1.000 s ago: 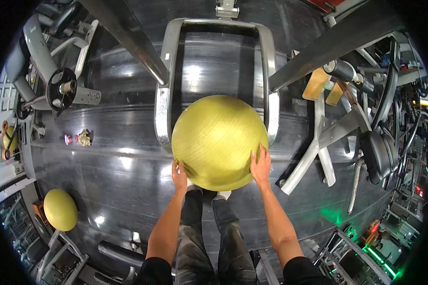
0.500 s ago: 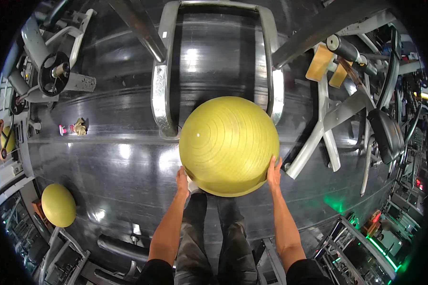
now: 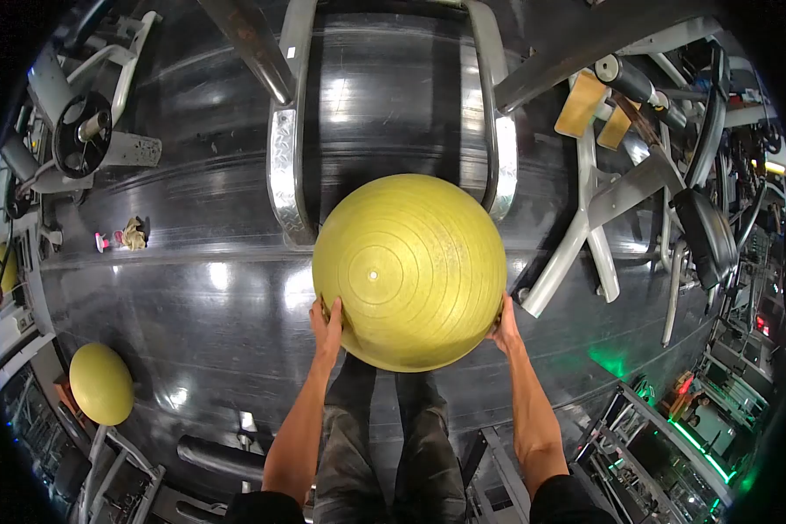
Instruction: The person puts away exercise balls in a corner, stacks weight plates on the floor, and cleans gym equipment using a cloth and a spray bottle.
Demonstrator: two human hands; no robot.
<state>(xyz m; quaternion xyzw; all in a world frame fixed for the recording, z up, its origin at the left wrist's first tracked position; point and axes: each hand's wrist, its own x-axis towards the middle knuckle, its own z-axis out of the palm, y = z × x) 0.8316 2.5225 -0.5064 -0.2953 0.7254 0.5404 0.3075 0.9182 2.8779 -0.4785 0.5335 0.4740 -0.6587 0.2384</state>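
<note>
A large yellow exercise ball (image 3: 410,253) with ring-shaped ridges and a small white plug fills the middle of the view, in front of my legs. My left hand (image 3: 327,327) presses on its lower left side, thumb toward the top of the ball. On the lower right side, my right hand (image 3: 504,327) grips it, with some fingers partly hidden behind the curve. The ball sits between both palms and hides my feet.
Ahead stands a grey metal machine frame (image 3: 286,166) with two floor legs. To the right is a bench machine with tan pads (image 3: 581,105). A second yellow ball (image 3: 101,384) is at the lower left. A spray bottle and cloth (image 3: 133,234) lie on the dark floor (image 3: 192,306).
The ball has turned in my hands, its white plug moving down and toward the middle. It looks slightly larger and further left. My left hand's thumb now shows on the ball's front.
</note>
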